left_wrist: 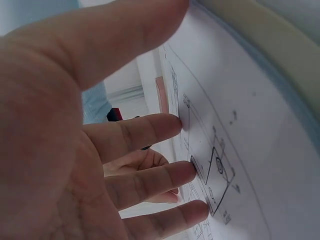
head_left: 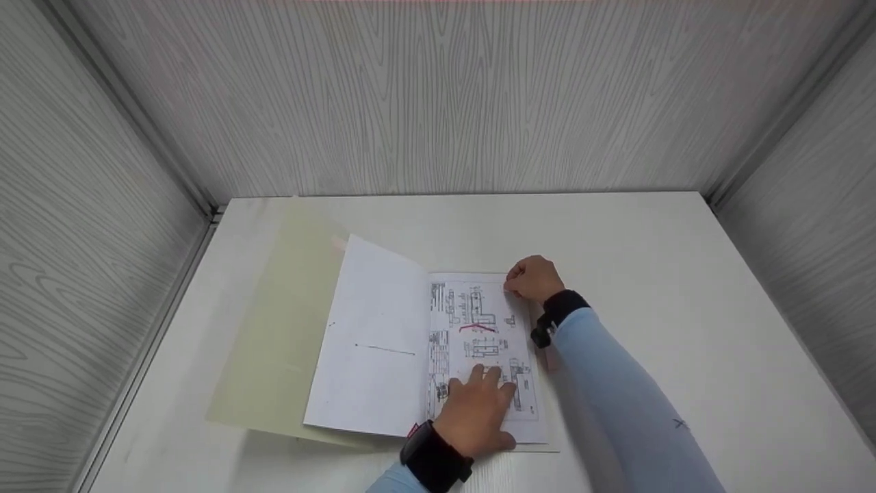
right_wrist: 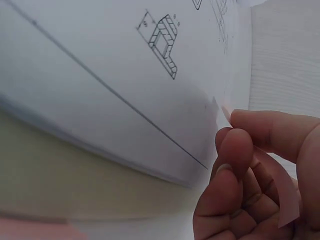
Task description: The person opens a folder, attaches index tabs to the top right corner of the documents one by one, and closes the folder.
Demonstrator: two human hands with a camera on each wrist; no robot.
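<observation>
A bound booklet (head_left: 383,308) of technical drawings lies open, its pale yellow cover (head_left: 267,342) folded out to the left. The right-hand page (head_left: 472,301) carries printed drawings and a red mark. My left hand (head_left: 475,411) rests on that page's lower part, fingers spread; in the left wrist view its fingertips (left_wrist: 192,212) touch the paper. At the page's upper right edge, my right hand (head_left: 537,277) pinches a thin pink paper strip (right_wrist: 282,192) between thumb and finger. The strip's tail curls across the palm. Whether the page corner is pinched too, I cannot tell.
Another pink piece (head_left: 550,359) sticks out by the booklet's right edge, under the right wrist. A pinkish patch (head_left: 339,242) shows at the left page's top. The white table (head_left: 636,239) is enclosed by wood-grain panels (head_left: 438,103) at the back and sides.
</observation>
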